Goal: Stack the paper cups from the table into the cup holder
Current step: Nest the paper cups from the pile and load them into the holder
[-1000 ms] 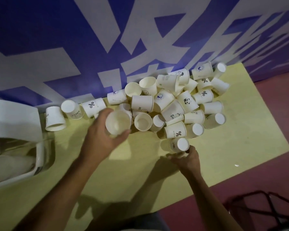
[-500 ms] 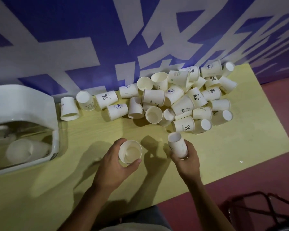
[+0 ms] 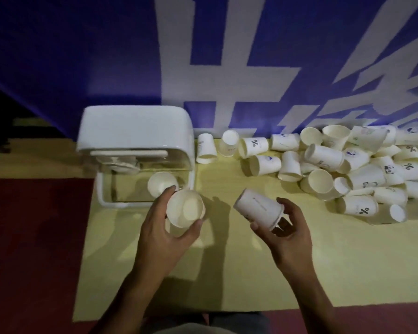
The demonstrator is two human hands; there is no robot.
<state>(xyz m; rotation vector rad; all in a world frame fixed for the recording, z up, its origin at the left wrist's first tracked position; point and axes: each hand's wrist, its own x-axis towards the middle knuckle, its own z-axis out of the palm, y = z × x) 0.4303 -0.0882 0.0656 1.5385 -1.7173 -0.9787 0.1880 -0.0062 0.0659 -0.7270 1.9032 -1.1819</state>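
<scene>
Head camera view, looking down at a yellow table (image 3: 227,273). The white cup holder (image 3: 133,131) now sits up and left of centre; half a second ago it was at the far left edge of the picture, so the view has swung towards it and both hands have come with it.

The left hand (image 3: 164,232) has its fingers and thumb curled round a paper cup (image 3: 185,208), mouth facing up. A second ago it was lifting this cup at the heap; now the cup is just in front of the holder's open front, right of its middle. Just behind it, inside the holder, lies a stored cup (image 3: 162,183).

The right hand (image 3: 287,239), further right of the holder, grips a second cup (image 3: 258,206) at its rim end – the cup is tilted, its base pointing towards the holder. A second ago this hand was only reaching for it.

The loose cups (image 3: 348,169) lie heaped well to the right of the holder, against a blue and white wall banner (image 3: 227,68).

My reading: two cups have left the heap and are at the point of being loaded – most of the job remains.
</scene>
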